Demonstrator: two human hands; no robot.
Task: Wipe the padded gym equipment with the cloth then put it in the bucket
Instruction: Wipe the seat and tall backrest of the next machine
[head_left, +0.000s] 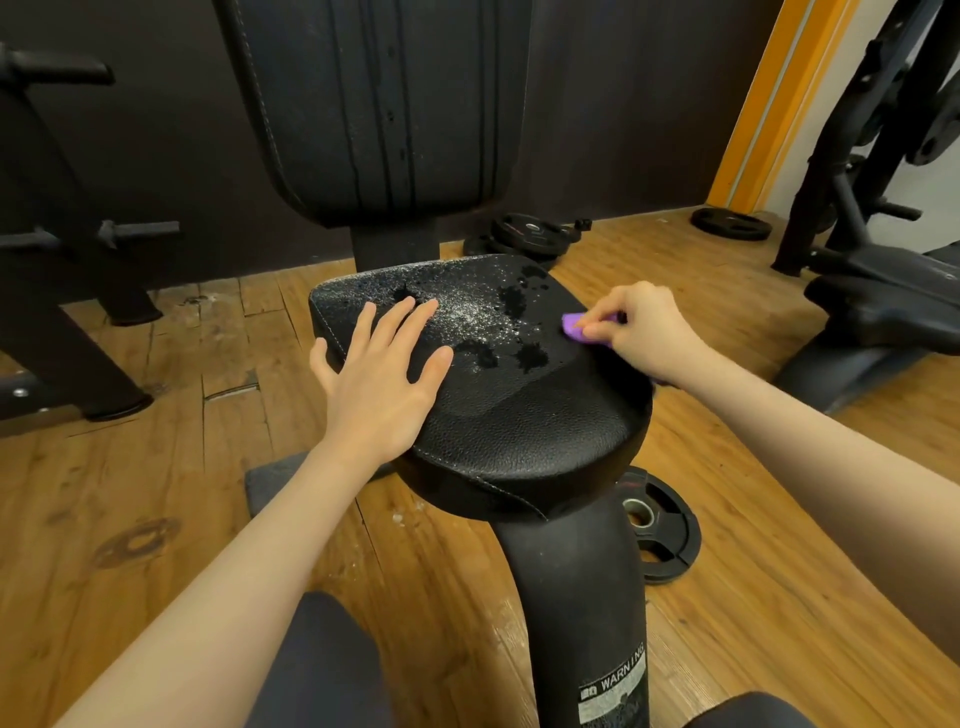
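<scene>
Black seat pad (509, 410), long axis running from the viewer toward the backrest (384, 104), wet-speckled at its far end: left hand (379, 374) flat, fingers straight, on its left edge; right hand (641, 332) pinching a purple cloth (574, 327) at its right edge, open floor (156, 467) on both sides.

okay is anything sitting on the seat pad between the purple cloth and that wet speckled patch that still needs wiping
Nothing visible does. The right hand pinches the purple cloth at the seat pad's right edge, and the wet patch lies just left of it over bare pad. The left hand rests flat on the patch's far side, beyond it.
</scene>
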